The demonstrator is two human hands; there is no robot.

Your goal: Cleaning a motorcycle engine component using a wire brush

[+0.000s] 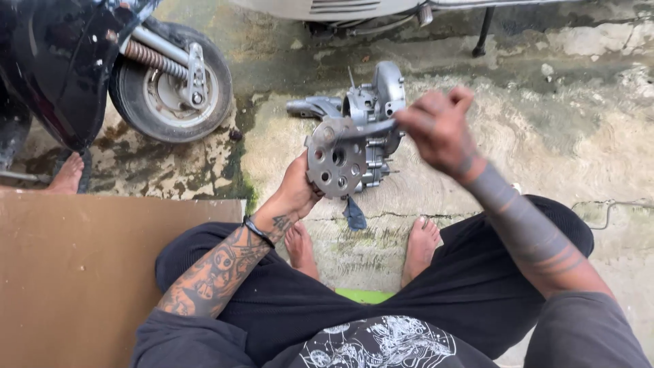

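Left hand (300, 187) clasps round holed metal disc (335, 158); right hand (436, 129) clenches thin grey tool (364, 129).

Round holed metal disc (335, 165) upright; thin rod (368, 129) at hub.

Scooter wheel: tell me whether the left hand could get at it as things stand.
Probably not right away: the left hand is gripping the holed disc, and the scooter wheel sits well off to its left. Bare concrete floor lies between them, so nothing blocks the way.

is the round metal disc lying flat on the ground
No, the left hand holds the holed metal disc up on edge while the right hand puts a tool to it.
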